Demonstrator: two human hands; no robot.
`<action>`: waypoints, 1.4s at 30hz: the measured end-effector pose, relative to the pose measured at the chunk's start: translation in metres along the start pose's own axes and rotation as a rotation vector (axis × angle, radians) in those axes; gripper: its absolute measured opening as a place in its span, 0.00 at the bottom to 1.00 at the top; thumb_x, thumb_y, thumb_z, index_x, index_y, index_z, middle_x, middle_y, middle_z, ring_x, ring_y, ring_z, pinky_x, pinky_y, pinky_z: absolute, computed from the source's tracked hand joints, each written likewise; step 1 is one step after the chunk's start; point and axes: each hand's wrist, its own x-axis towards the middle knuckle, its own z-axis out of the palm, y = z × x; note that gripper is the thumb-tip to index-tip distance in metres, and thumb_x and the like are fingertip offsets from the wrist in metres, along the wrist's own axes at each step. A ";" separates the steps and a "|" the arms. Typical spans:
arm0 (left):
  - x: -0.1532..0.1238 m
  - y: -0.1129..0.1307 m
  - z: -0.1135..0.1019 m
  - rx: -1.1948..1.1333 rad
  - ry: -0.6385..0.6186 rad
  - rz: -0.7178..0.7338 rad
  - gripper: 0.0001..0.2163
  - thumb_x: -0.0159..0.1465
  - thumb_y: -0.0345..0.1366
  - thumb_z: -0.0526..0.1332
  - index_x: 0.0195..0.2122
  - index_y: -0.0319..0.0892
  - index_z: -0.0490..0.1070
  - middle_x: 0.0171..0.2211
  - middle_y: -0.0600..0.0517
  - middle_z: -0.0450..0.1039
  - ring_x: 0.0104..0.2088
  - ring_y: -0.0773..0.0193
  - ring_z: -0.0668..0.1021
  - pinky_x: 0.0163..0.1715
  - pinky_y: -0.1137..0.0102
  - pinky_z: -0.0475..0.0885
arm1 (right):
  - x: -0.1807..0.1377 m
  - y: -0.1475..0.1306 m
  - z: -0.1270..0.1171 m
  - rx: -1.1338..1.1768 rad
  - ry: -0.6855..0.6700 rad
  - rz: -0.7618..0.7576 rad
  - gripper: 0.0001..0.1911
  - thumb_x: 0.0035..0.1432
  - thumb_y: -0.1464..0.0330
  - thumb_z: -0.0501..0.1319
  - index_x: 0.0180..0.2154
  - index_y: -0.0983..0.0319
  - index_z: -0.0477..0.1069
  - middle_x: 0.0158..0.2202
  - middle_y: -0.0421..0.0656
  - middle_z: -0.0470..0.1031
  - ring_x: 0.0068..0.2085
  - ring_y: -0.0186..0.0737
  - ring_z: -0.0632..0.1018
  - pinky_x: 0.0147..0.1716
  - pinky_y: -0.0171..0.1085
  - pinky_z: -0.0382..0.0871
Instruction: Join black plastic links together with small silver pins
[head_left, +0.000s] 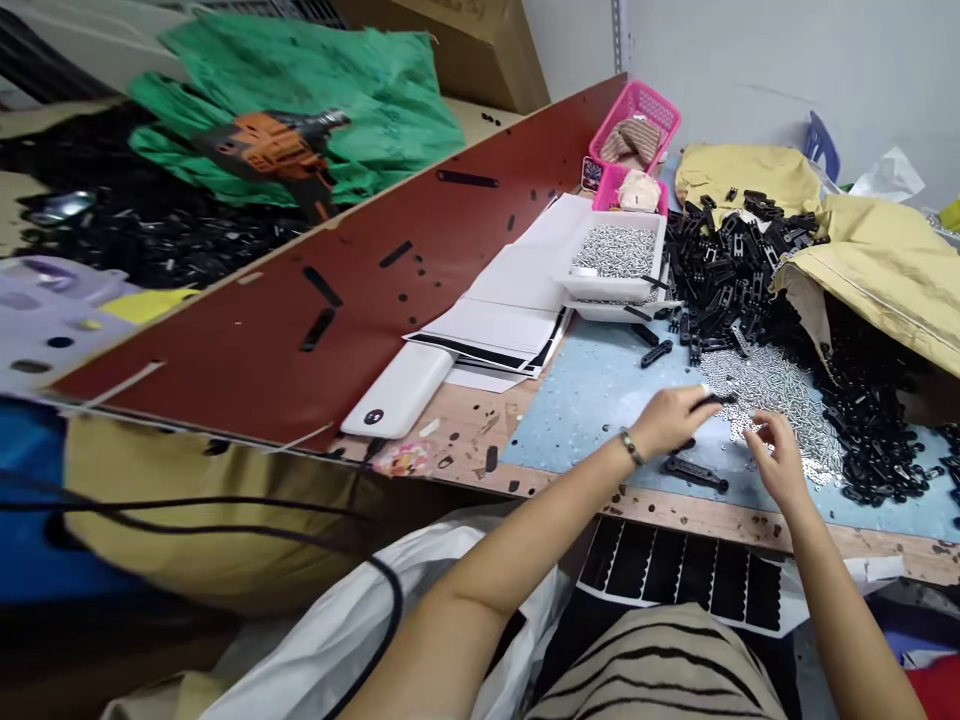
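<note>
My left hand, with a beaded bracelet at the wrist, is closed on a small black plastic part that sticks out past the fingertips to the right. Facing it, my right hand has thumb and fingers curled into a pinch; whatever is in it is too small to make out. Between and beyond the hands spreads a pile of small silver screws and washers. A longer black plastic bracket lies on the blue mat just below my left hand.
Black plastic parts are heaped behind the screws, more at the right. A white tray of screws stands behind, near pink baskets. A red-brown board divides off an orange drill. A white power bank lies left.
</note>
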 end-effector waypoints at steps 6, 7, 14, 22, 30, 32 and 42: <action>0.008 -0.032 0.000 -0.084 -0.055 -0.167 0.15 0.65 0.43 0.56 0.27 0.37 0.64 0.23 0.53 0.63 0.26 0.67 0.66 0.28 0.72 0.56 | -0.013 0.019 0.022 -0.509 -0.094 -0.089 0.07 0.60 0.66 0.60 0.32 0.64 0.70 0.37 0.46 0.66 0.40 0.44 0.66 0.42 0.43 0.60; 0.007 -0.035 0.003 -0.079 -0.069 -0.178 0.13 0.64 0.43 0.56 0.30 0.37 0.66 0.24 0.53 0.64 0.27 0.67 0.67 0.28 0.72 0.56 | -0.013 0.019 0.025 -0.514 -0.066 -0.078 0.08 0.59 0.66 0.61 0.33 0.64 0.69 0.37 0.46 0.66 0.40 0.44 0.66 0.42 0.43 0.60; -0.005 -0.045 -0.001 -0.186 -0.026 -0.340 0.09 0.66 0.39 0.52 0.34 0.38 0.61 0.29 0.53 0.69 0.31 0.65 0.71 0.33 0.71 0.61 | 0.007 -0.002 0.045 -0.414 -0.288 -0.279 0.11 0.59 0.68 0.62 0.44 0.61 0.71 0.43 0.46 0.69 0.43 0.45 0.66 0.43 0.42 0.62; -0.013 -0.046 0.005 -0.198 -0.097 -0.025 0.10 0.66 0.38 0.55 0.44 0.39 0.70 0.41 0.49 0.67 0.43 0.64 0.70 0.46 0.70 0.64 | 0.011 0.007 0.009 -0.281 0.048 -0.103 0.14 0.64 0.64 0.57 0.49 0.64 0.66 0.45 0.47 0.68 0.45 0.42 0.69 0.43 0.42 0.65; -0.001 -0.036 0.048 0.171 -0.374 0.180 0.09 0.67 0.34 0.56 0.46 0.42 0.72 0.46 0.48 0.66 0.49 0.58 0.65 0.51 0.63 0.59 | -0.030 0.024 0.012 -0.346 -0.014 -0.296 0.07 0.65 0.70 0.54 0.41 0.64 0.70 0.39 0.45 0.71 0.41 0.39 0.69 0.41 0.39 0.66; 0.000 -0.038 0.043 0.187 -0.412 0.157 0.12 0.68 0.34 0.54 0.51 0.44 0.70 0.47 0.48 0.65 0.49 0.58 0.64 0.51 0.62 0.58 | -0.030 0.025 0.021 -0.365 0.016 -0.281 0.09 0.66 0.70 0.53 0.41 0.65 0.71 0.39 0.46 0.71 0.40 0.39 0.69 0.40 0.39 0.66; 0.013 -0.032 0.025 0.191 -0.419 0.111 0.09 0.66 0.33 0.58 0.46 0.43 0.74 0.44 0.51 0.70 0.47 0.63 0.68 0.49 0.67 0.59 | -0.026 0.022 0.020 -0.294 -0.011 -0.246 0.09 0.65 0.69 0.54 0.44 0.64 0.70 0.41 0.47 0.70 0.43 0.39 0.71 0.43 0.40 0.67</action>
